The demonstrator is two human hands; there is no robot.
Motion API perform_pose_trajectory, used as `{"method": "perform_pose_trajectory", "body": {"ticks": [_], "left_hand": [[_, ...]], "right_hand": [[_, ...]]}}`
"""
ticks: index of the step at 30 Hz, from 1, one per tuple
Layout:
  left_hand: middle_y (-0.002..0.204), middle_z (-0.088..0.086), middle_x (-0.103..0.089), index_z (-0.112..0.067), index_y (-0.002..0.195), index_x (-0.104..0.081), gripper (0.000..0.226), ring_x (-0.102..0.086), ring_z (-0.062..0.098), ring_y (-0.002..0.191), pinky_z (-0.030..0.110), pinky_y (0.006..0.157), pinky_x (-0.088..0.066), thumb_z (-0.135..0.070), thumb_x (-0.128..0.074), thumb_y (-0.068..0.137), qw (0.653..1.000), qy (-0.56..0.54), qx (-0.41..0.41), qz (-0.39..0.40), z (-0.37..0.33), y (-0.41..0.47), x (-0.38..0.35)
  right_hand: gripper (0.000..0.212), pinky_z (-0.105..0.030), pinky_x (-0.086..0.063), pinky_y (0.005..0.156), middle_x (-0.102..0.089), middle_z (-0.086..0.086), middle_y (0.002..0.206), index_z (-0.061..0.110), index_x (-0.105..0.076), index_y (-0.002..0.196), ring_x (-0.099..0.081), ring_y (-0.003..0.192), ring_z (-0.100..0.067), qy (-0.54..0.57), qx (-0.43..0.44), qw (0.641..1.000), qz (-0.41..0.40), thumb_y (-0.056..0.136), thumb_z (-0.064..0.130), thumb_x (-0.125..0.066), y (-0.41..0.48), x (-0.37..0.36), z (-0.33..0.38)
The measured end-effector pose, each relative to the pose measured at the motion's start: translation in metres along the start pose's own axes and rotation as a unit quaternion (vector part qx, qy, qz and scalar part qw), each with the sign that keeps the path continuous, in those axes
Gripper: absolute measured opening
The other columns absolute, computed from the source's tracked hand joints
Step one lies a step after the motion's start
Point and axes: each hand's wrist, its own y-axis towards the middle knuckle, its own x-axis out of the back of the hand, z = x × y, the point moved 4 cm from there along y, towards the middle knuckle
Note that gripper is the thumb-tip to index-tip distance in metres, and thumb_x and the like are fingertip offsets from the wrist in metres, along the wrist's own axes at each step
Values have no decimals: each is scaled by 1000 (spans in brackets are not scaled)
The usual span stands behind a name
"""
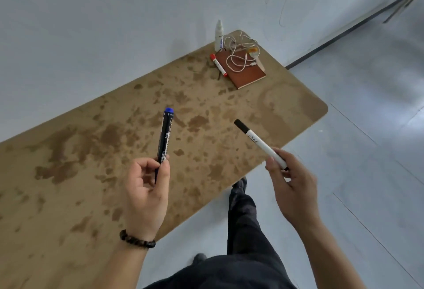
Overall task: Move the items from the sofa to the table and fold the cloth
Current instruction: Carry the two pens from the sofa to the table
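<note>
Head view, entries as I logged them from the remote station.

1. Left hand, dark bead bracelet at the wrist: it pinched the lower end of a dark-barrelled marker with a blue cap between thumb and fingers. The marker stood nearly upright, cap up, above the tan, brown-mottled tabletop.
2. Right hand: it gripped the tail of a white-barrelled marker with a black cap, cap pointing up and left. The hand was at the table's near edge.
3. Already on the table's far end, grouped close: a white marker with red cap and red tail, lying just beside a flat reddish-brown notebook; a tangled white cable on the notebook; a small white spray bottle, upright.
4. Sofa and cloth: not in view.

Step in hand, as I judged it: setting both markers down. I would have lowered each until its barrel lay flat on the wood before letting go, well inside the edge and near the red marker, so neither rolled to the floor.

Writing: the blue-capped marker carried white print along its barrel, possibly the digits "5552", but blur kept me from being sure. The small dark marks on the white barrel and the blue print on the bottle were unreadable.
</note>
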Motion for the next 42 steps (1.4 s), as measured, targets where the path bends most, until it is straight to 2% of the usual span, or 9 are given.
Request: {"method": "perform_pose_trajectory", "body": {"ticks": [4,10,15,18,25,29,34,39,42], "left_hand": [[73,2,-62,-33,77,-53,18,-45,12,54,29,53,-42,-41,-67,85,997,43,66,4,17,66,-70],[92,-9,-71,-34,100,-52,21,-59,14,73,28,70,-48,-28,-68,88,983,43,181,5,34,179,-180],[97,-12,-70,-28,107,-53,24,-65,13,80,34,78,-54,-32,-66,88,965,76,249,29,88,270,-267],[102,-5,-69,-26,107,-50,21,-66,17,81,30,73,-53,-25,-62,91,956,94,272,50,120,316,-310],[106,-8,-59,-18,123,-55,35,-60,9,83,28,84,-50,-29,-62,90,956,165,217,108,165,369,-368],[116,-4,-41,-23,136,-51,42,-53,2,79,17,83,-44,-28,-57,94,952,194,164,172,178,367,-378],[111,-2,-31,-25,142,-44,52,-46,14,94,22,88,-43,-18,-57,92,941,245,103,211,183,364,-382],[117,1,-34,-20,144,-40,52,-47,20,107,25,93,-42,-20,-53,94,931,256,113,234,177,365,-381],[127,4,-48,-18,140,-45,43,-55,19,111,32,97,-45,-32,-43,100,937,223,154,222,163,362,-366]], "right_hand": [[15,-12,-44,62,-64,12,77,34,-69,105,-60,73,-7,-1,-23,999,33,96,32,-58,117,-26,-20],[25,-21,-37,56,-52,11,61,30,-67,109,-49,56,-6,-21,-30,993,111,102,40,-46,294,-72,-35],[34,-33,-42,76,-62,5,92,20,-54,125,-57,89,-15,-83,-49,976,195,106,36,-33,403,-143,-62],[43,-33,-41,84,-61,-2,110,17,-47,140,-55,105,-19,-132,-33,967,215,106,35,-29,446,-194,-81],[53,-36,-43,76,-49,-4,122,32,-17,155,-56,102,-24,-264,-9,931,252,105,44,-29,471,-257,-120],[51,-31,-37,67,-44,0,104,34,-20,155,-49,83,-18,-271,17,932,239,106,40,-29,469,-262,-130],[49,-30,-36,61,-41,0,99,31,-26,154,-46,77,-15,-295,41,924,242,106,37,-31,469,-266,-134],[53,-30,-37,71,-41,-2,104,28,-22,156,-48,86,-19,-267,35,923,276,105,33,-35,467,-264,-130],[59,-32,-39,82,-47,-3,117,28,-13,157,-52,104,-21,-218,-12,925,312,104,38,-37,464,-252,-122]]}}
